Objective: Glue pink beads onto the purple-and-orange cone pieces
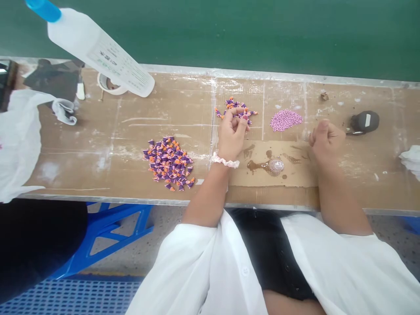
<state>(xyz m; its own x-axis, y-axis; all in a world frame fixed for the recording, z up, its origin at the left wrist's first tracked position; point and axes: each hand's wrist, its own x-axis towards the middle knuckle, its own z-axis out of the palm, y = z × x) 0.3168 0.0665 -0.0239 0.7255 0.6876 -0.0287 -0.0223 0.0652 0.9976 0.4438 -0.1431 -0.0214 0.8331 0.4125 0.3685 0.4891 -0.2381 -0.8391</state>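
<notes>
My left hand (pixel 232 133) rests on the wooden bench (pixel 183 109) with its fingers curled at the near edge of a small pile of purple and orange pieces (pixel 235 106); what its fingertips hold is too small to name. My right hand (pixel 324 139) lies to the right in a loose fist, just right of a heap of tiny pink beads (pixel 285 120); anything inside it is hidden. A larger pile of purple and orange pieces (pixel 169 162) lies to the left. Between my hands sits a small clear dome (pixel 276 166) in a brown glue puddle.
A white squeeze bottle with a blue cap (pixel 98 48) hangs tilted over the bench's left. A tape roll (pixel 110 84) lies beneath it. White cloth (pixel 19 140) covers the left end, a dark object (pixel 363 122) sits far right, and a blue stool (pixel 108 232) stands below.
</notes>
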